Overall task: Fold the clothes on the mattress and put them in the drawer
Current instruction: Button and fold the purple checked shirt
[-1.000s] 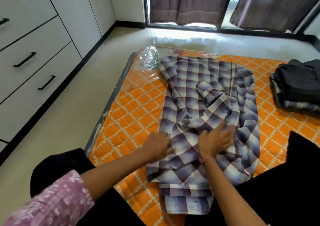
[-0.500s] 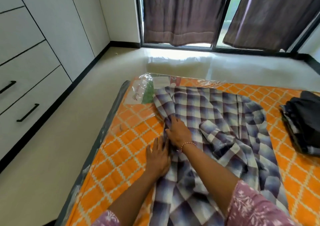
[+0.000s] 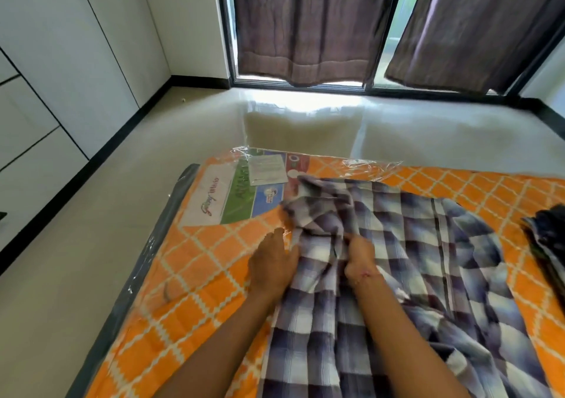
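I see the mattress (image 3: pixel 195 278) first: a flat slab in orange fabric with a white lattice print, sealed in glossy, crinkled clear plastic, a printed label sheet (image 3: pixel 244 193) under the wrap at its far left corner. Spread across it lies the checked cloth (image 3: pixel 397 275), soft woven cotton in purple, grey and white squares, rumpled toward its far left corner. At the right edge sits a dark stack of clothes (image 3: pixel 547 238). My left hand (image 3: pixel 272 266) lies flat, fingers straight, on the cloth's left border. My right hand (image 3: pixel 360 260) is curled, pinching a fold of the cloth.
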